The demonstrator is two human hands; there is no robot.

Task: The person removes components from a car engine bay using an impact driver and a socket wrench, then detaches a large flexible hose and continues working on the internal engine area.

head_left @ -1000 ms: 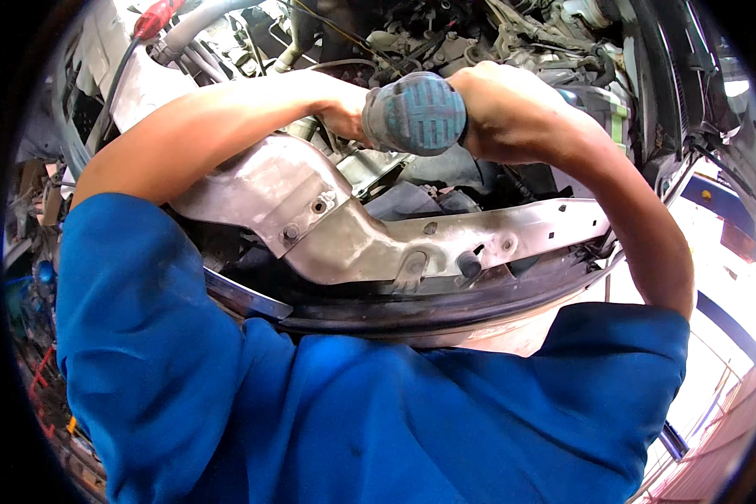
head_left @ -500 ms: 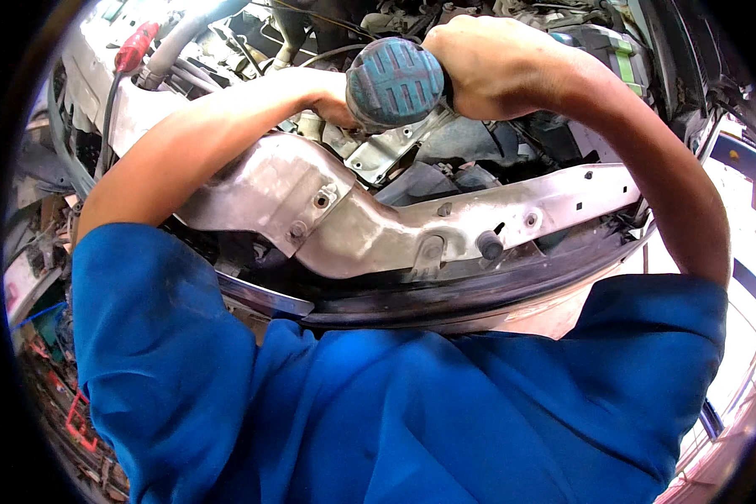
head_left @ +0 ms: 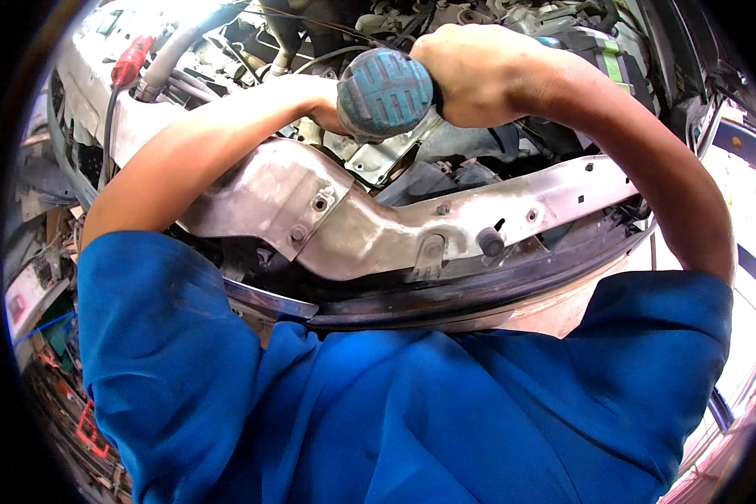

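Note:
A round teal-and-black power tool, seen end-on, is held between my two hands over the engine bay. My left hand is curled against its left side, with most fingers hidden behind it. On its right, my right hand is closed in a fist on the tool. Whatever the tool's front touches is hidden. Below them a bare metal crossmember runs across the front of the vehicle, with bolt holes and a dark rubber stopper.
Hoses and cables crowd the engine bay behind. A red-handled item on a cord hangs at upper left. A battery with a green label stands at upper right. A dark curved trim lies below the crossmember, and cluttered items line the left edge.
Both hands and the tool moved up and leftward from a second ago, then shifted slightly down and left in the last half second. The grip looks the same.

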